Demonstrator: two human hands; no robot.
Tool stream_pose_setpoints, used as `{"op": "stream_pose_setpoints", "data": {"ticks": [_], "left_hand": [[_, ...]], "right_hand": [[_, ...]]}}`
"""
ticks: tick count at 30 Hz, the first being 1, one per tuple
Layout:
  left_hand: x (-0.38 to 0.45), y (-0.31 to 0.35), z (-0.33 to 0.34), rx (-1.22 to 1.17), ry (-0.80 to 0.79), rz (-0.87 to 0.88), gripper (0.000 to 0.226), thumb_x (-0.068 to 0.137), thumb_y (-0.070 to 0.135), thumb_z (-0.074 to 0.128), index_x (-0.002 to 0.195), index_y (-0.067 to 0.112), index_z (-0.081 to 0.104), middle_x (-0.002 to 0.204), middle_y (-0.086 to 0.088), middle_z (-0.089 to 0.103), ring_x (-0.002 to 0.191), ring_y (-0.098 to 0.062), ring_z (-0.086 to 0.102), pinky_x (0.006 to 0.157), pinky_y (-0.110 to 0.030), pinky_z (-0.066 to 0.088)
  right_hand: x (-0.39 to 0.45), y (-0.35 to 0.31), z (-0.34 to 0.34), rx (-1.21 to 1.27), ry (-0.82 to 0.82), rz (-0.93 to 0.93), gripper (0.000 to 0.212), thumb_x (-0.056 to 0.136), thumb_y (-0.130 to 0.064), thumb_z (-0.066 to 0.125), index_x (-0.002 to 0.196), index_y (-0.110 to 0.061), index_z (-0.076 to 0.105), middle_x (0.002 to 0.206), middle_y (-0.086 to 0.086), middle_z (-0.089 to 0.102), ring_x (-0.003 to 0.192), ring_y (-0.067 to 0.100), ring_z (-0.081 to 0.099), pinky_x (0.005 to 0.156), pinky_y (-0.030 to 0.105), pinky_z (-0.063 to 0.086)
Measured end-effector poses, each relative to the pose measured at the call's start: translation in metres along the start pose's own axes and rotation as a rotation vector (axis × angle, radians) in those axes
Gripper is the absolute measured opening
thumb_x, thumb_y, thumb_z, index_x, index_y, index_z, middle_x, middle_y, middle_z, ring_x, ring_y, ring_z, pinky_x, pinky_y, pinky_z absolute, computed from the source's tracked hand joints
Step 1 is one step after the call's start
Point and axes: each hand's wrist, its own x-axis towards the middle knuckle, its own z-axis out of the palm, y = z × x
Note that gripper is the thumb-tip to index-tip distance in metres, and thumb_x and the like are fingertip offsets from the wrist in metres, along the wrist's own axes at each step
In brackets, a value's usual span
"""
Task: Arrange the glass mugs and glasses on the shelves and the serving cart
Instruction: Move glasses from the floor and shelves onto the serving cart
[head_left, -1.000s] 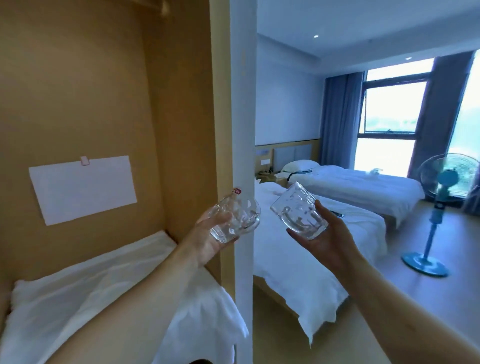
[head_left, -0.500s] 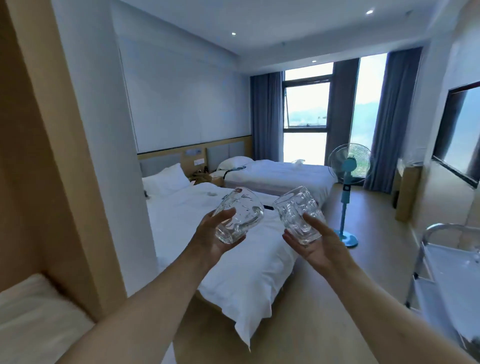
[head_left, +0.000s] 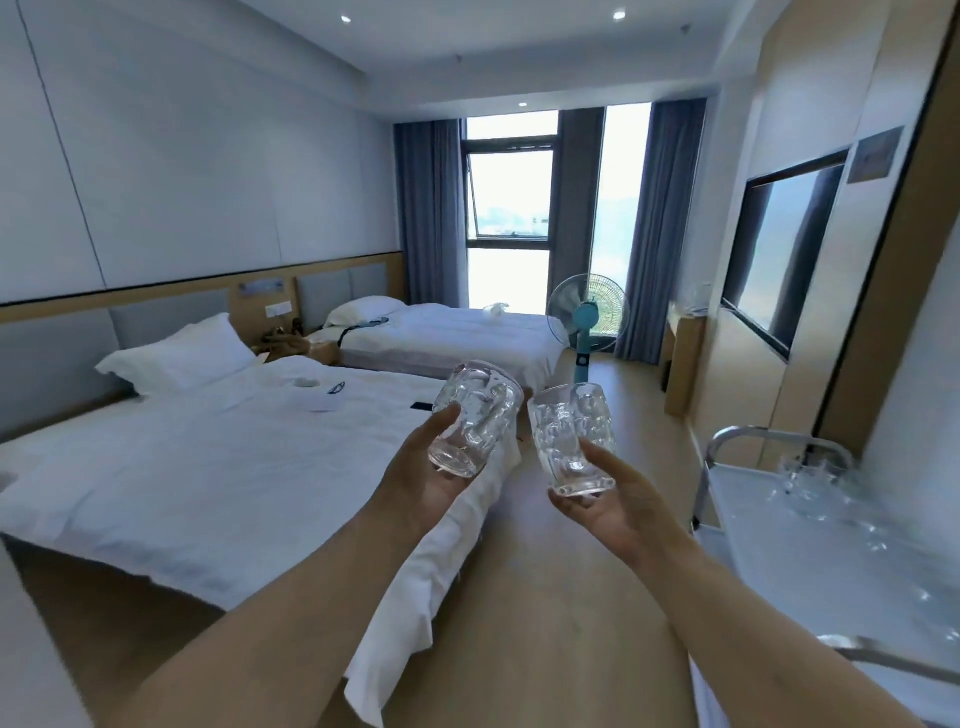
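- Turning away from the wooden alcove that filled the view a second ago, the person now faces the whole twin room, with the near bed (head_left: 218, 467) spread across the left of the frame.
- Left of centre, the left hand (head_left: 431, 488) grips a dimpled glass mug (head_left: 475, 418) round its lower body, thumb across the front, the mug tilted slightly.
- Just right of it, the right hand (head_left: 605, 512) holds a second glass mug (head_left: 571, 439) by its base, fingers curled beneath; the two mugs sit close together but apart, as they were half a second ago.
- Behind them, a blue standing fan (head_left: 587, 317) stands before the window at centre frame.
- At the right edge, the serving cart (head_left: 779, 525) has swung into view, far more of it showing than half a second ago, with blurred glassware (head_left: 810, 478) on its top tray.
- Judging from the turn, both mugs are probably bound for the cart, which stands near the right arm; neither has been set down yet, and with both hands full the mugs could knock each other.
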Motion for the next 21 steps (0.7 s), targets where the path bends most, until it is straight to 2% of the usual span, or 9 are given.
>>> {"op": "stream_pose_setpoints", "data": {"ticks": [2, 3, 6, 9, 11, 14, 16, 19, 21], "left_hand": [[0.021, -0.011, 0.006, -0.007, -0.01, -0.047, 0.062, 0.089, 0.028, 0.072, 0.143, 0.004, 0.052, 0.143, -0.023, 0.055, 0.138, -0.039, 0.047, 0.12, -0.05, 0.031], [0.032, -0.015, 0.009, -0.003, -0.022, -0.044, 0.07, 0.084, 0.028, 0.075, 0.145, 0.004, 0.05, 0.143, -0.023, 0.054, 0.138, -0.039, 0.047, 0.12, -0.05, 0.032], [0.064, -0.024, 0.019, -0.003, -0.056, -0.02, 0.089, 0.064, 0.022, 0.091, 0.142, 0.005, 0.052, 0.135, -0.021, 0.062, 0.12, -0.035, 0.063, 0.098, -0.042, 0.053], [0.101, -0.033, 0.021, -0.008, -0.133, -0.063, 0.1, 0.05, 0.022, 0.1, 0.138, 0.007, 0.054, 0.131, -0.019, 0.065, 0.114, -0.033, 0.068, 0.091, -0.041, 0.055], [0.126, -0.037, 0.022, 0.002, -0.152, -0.073, 0.1, 0.051, 0.025, 0.1, 0.138, 0.008, 0.054, 0.132, -0.018, 0.065, 0.118, -0.033, 0.066, 0.099, -0.043, 0.05], [0.171, -0.043, 0.024, -0.018, -0.2, -0.125, 0.087, 0.057, 0.028, 0.098, 0.132, 0.007, 0.062, 0.136, -0.021, 0.061, 0.125, -0.032, 0.06, 0.108, -0.046, 0.046], [0.199, -0.046, 0.021, -0.025, -0.187, -0.166, 0.076, 0.055, 0.026, 0.099, 0.123, 0.006, 0.07, 0.134, -0.02, 0.062, 0.119, -0.034, 0.061, 0.102, -0.046, 0.051], [0.247, -0.047, 0.019, 0.029, -0.158, -0.235, 0.075, 0.053, 0.02, 0.098, 0.122, 0.006, 0.071, 0.13, -0.017, 0.063, 0.113, -0.034, 0.06, 0.102, -0.047, 0.051], [0.27, -0.048, 0.019, 0.082, -0.155, -0.268, 0.058, 0.053, 0.019, 0.097, 0.107, 0.009, 0.078, 0.132, -0.019, 0.064, 0.11, -0.033, 0.061, 0.102, -0.049, 0.049]], "right_hand": [[0.01, -0.003, -0.012, 0.011, 0.028, -0.018, 0.062, 0.064, -0.009, 0.086, 0.122, -0.004, 0.064, 0.112, 0.024, 0.068, 0.088, 0.039, 0.073, 0.078, 0.051, 0.06], [0.015, -0.005, -0.018, 0.025, 0.043, -0.03, 0.063, 0.064, -0.009, 0.086, 0.123, -0.005, 0.063, 0.115, 0.024, 0.067, 0.091, 0.04, 0.072, 0.08, 0.052, 0.06], [0.031, -0.015, -0.032, 0.057, 0.084, -0.051, 0.058, 0.067, -0.012, 0.084, 0.121, -0.007, 0.064, 0.121, 0.027, 0.065, 0.106, 0.043, 0.067, 0.084, 0.055, 0.059], [0.05, -0.024, -0.045, 0.091, 0.116, -0.084, 0.04, 0.07, -0.015, 0.084, 0.108, -0.009, 0.075, 0.115, 0.03, 0.067, 0.111, 0.046, 0.066, 0.085, 0.057, 0.059], [0.063, -0.029, -0.05, 0.111, 0.129, -0.118, 0.026, 0.069, -0.018, 0.085, 0.094, -0.013, 0.082, 0.112, 0.029, 0.07, 0.105, 0.044, 0.069, 0.085, 0.058, 0.058], [0.089, -0.037, -0.056, 0.168, 0.221, -0.173, 0.057, 0.068, -0.016, 0.086, 0.121, -0.012, 0.069, 0.126, 0.029, 0.06, 0.116, 0.047, 0.061, 0.084, 0.06, 0.058], [0.103, -0.039, -0.057, 0.16, 0.252, -0.193, 0.075, 0.065, -0.016, 0.088, 0.135, -0.012, 0.059, 0.132, 0.027, 0.056, 0.119, 0.047, 0.058, 0.082, 0.058, 0.059], [0.132, -0.046, -0.061, 0.152, 0.299, -0.232, 0.081, 0.061, -0.015, 0.088, 0.137, -0.014, 0.059, 0.133, 0.026, 0.059, 0.114, 0.044, 0.062, 0.091, 0.058, 0.055], [0.146, -0.053, -0.06, 0.119, 0.336, -0.238, 0.08, 0.053, -0.018, 0.09, 0.129, -0.011, 0.065, 0.125, 0.025, 0.066, 0.099, 0.037, 0.069, 0.089, 0.051, 0.057]]}}
